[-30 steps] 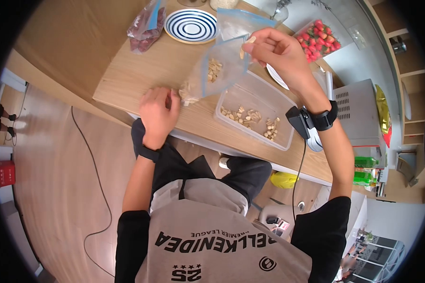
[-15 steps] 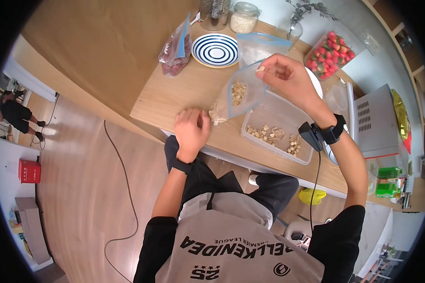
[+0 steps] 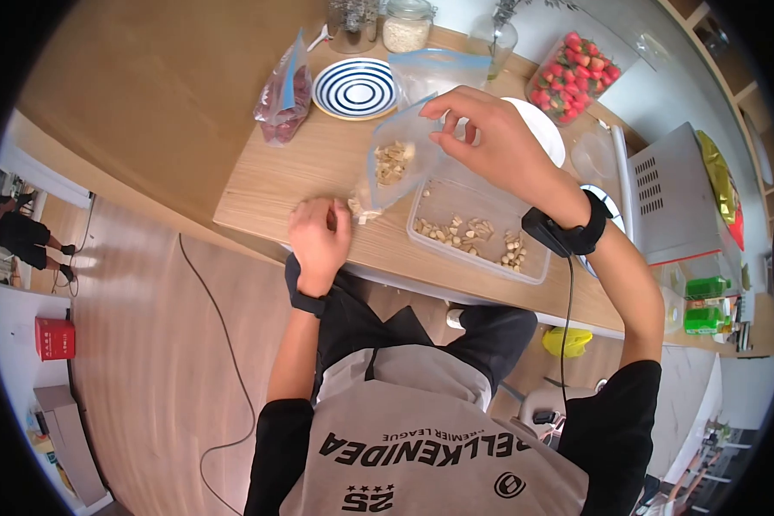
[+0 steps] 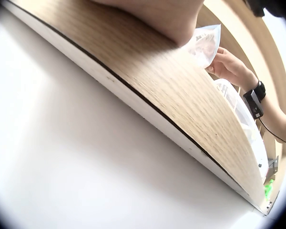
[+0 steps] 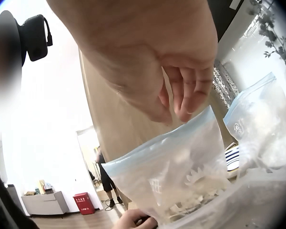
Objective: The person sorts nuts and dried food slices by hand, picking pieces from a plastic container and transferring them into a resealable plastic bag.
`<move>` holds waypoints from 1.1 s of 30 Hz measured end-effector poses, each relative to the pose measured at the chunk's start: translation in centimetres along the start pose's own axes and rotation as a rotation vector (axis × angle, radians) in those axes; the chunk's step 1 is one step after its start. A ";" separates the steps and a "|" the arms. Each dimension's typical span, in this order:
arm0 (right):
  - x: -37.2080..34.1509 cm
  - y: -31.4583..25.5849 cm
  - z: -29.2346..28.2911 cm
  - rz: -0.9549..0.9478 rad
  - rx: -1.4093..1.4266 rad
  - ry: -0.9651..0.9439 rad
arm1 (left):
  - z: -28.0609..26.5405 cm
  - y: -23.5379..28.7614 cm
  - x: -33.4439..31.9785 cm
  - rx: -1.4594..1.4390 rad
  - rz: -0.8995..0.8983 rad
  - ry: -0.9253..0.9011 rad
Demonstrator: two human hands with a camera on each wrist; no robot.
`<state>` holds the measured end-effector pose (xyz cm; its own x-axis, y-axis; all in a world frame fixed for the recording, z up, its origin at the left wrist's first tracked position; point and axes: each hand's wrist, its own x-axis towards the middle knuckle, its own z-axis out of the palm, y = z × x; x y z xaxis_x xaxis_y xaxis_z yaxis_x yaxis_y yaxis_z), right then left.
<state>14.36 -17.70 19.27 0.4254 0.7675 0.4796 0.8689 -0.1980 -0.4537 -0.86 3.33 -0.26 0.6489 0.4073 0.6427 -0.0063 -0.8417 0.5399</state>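
In the head view my right hand [image 3: 499, 142] is just above the mouth of a clear zip bag [image 3: 410, 142], thumb and fingertips apart, with nothing between them. The right wrist view shows the thumb and fingers right at the blue zip edge of the bag [image 5: 190, 157]. Pale nut-like pieces [image 3: 392, 163] lie inside the bag, which stands tilted on the table. My left hand [image 3: 319, 241] rests at the table's front edge beside the bag's bottom, fingers loosely curled. A clear plastic box [image 3: 490, 193] stands right of the bag, holding scattered pale pieces [image 3: 456, 230].
Behind are a blue-ringed plate [image 3: 356, 89], a bag of dark red contents [image 3: 284, 103], another zip bag [image 3: 434, 73], a glass jar [image 3: 407, 27] and a tub of strawberries [image 3: 574, 77]. A grey appliance [image 3: 675, 193] stands at the right. A cable [image 3: 568, 335] hangs from my right wrist.
My right hand held a pale piece over the bag's mouth; now its fingers have parted and the piece is gone from them. The left hand stays beside the bag. The head view has shifted.
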 end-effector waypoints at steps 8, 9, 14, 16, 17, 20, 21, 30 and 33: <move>-7.3 3.6 -0.3 0.222 -0.035 -0.416 | 0.3 -0.2 -0.1 -0.034 -0.007 0.008; -8.1 4.0 0.0 0.212 -0.070 -0.561 | 0.4 -0.2 -0.1 -0.041 -0.010 0.002; -10.0 5.5 2.6 0.216 -0.211 -0.682 | 0.3 -0.2 -0.1 -0.029 0.016 0.025; -9.5 5.3 3.2 0.268 -0.246 -0.759 | 0.1 0.1 0.1 -0.031 -0.002 0.026; -9.5 5.4 3.5 0.265 -0.244 -0.762 | 0.1 0.2 0.1 -0.037 -0.017 0.024; -9.6 5.9 4.5 0.223 -0.284 -0.739 | 0.2 0.1 0.0 -0.020 -0.010 0.027; -9.4 6.2 4.9 0.228 -0.268 -0.753 | 0.2 0.1 0.0 -0.022 -0.013 0.025; -8.8 5.4 5.2 0.253 -0.186 -0.740 | 0.1 -0.1 0.0 -0.013 -0.001 0.012; -9.0 5.5 5.7 0.265 -0.160 -0.719 | 0.2 -0.1 0.0 -0.019 -0.002 0.030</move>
<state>13.89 -22.23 8.21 0.4028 0.8780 -0.2587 0.8104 -0.4734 -0.3450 -0.71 3.35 -0.44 0.6262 0.4196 0.6572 -0.0196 -0.8341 0.5513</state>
